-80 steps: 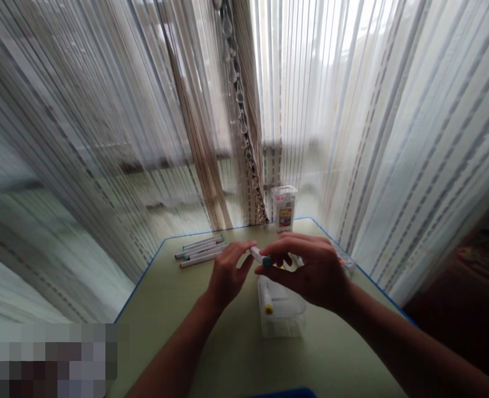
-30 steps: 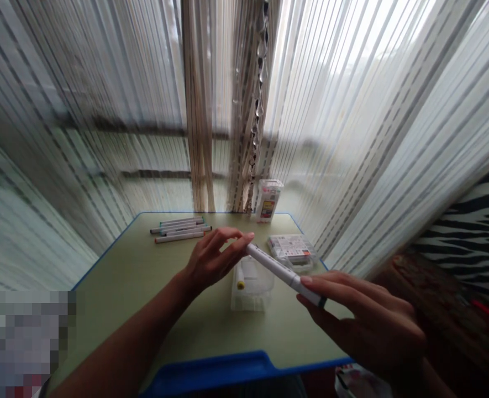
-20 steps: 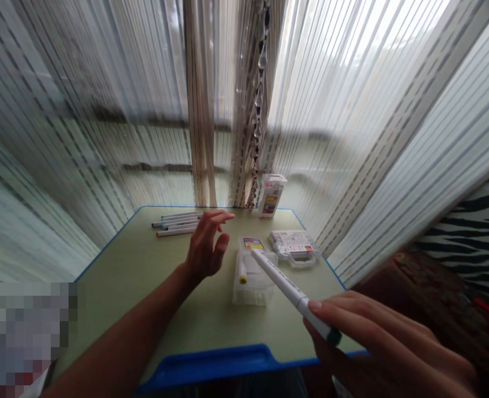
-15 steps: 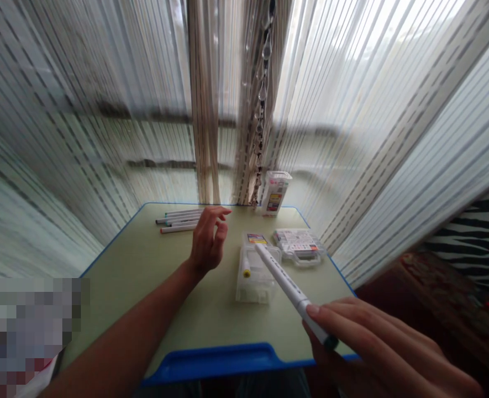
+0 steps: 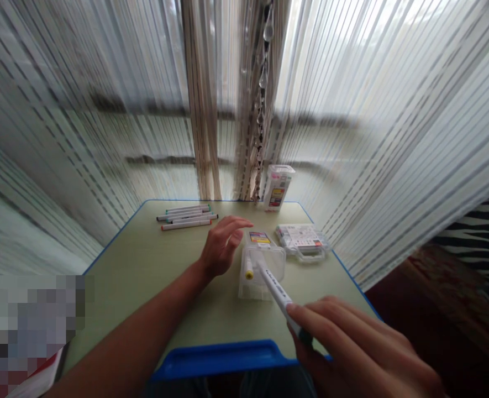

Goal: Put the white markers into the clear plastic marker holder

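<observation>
My right hand pinches a white marker with a dark green end near the thumb. Its far tip reaches the mouth of a clear plastic case lying on its side, and it looks partly inside. A yellow-ended marker lies within that case. Just left of the case, my left hand hovers with fingers loosely bent and apart, holding nothing. Several white markers with coloured ends are spread at the table's far left.
An upright clear marker box stands at the back edge. Another clear case with a handle lies flat to the right. The light table has a blue rim and a blue front tray. String curtains hang behind.
My right hand has brought the marker left, its tip now at the case's opening. My left hand has moved right, from near the loose markers to beside the case.
</observation>
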Action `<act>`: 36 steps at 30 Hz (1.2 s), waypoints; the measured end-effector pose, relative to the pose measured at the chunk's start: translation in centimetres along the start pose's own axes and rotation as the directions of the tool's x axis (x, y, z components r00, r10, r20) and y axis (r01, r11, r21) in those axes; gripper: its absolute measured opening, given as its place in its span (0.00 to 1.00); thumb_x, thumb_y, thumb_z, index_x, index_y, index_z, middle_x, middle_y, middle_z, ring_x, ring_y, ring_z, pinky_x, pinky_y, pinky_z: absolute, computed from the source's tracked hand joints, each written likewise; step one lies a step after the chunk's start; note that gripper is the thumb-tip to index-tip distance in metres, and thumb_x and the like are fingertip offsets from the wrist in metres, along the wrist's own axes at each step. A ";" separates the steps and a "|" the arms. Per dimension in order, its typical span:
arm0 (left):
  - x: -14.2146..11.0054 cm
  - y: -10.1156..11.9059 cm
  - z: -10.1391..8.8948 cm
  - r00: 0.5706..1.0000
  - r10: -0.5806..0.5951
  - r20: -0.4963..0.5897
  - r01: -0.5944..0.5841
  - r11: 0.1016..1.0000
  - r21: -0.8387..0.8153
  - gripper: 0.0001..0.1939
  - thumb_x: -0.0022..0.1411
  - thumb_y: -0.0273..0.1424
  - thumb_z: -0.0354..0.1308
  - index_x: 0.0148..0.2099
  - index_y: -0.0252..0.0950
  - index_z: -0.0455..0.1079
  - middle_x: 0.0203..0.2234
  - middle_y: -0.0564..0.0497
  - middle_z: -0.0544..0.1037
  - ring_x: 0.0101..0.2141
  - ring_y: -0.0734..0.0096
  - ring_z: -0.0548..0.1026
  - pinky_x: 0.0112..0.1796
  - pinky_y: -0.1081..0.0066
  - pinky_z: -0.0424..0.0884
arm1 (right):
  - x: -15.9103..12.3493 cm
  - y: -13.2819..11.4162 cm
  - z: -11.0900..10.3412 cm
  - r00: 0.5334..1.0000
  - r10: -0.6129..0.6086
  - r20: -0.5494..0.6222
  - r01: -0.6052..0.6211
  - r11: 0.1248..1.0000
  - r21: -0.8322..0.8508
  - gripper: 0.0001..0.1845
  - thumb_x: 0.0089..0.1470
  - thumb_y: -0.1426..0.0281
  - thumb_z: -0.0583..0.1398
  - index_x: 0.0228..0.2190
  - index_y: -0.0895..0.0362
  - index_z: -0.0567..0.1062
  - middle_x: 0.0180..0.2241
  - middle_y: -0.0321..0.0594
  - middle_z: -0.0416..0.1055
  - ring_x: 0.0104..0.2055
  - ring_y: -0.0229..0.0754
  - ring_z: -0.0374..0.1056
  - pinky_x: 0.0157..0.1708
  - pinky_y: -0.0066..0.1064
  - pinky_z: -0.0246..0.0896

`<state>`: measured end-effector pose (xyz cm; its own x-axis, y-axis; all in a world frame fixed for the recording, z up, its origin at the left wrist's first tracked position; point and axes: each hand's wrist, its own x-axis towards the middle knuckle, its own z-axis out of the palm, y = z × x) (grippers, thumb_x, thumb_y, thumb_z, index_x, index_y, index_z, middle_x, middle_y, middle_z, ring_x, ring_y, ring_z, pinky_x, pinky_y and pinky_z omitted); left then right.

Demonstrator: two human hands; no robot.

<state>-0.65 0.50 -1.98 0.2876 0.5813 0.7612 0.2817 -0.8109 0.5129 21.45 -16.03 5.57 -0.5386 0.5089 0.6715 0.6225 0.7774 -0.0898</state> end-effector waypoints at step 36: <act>-0.4 0.0 0.8 0.999 0.007 0.048 -0.005 0.999 -0.045 0.24 0.75 0.39 0.43 0.41 0.33 0.79 0.36 0.43 0.83 0.40 0.61 0.78 0.45 0.60 0.71 | 1.7 3.0 6.8 0.971 0.121 0.206 -0.086 0.981 -0.173 0.21 0.59 0.78 0.55 0.51 0.70 0.77 0.50 0.59 0.79 0.38 0.53 0.82 0.30 0.38 0.81</act>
<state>-0.04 0.31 -2.53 0.3330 0.5779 0.7450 0.2389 -0.8161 0.5263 18.53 -10.33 1.48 -0.5646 0.6642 0.4900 0.7550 0.6555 -0.0184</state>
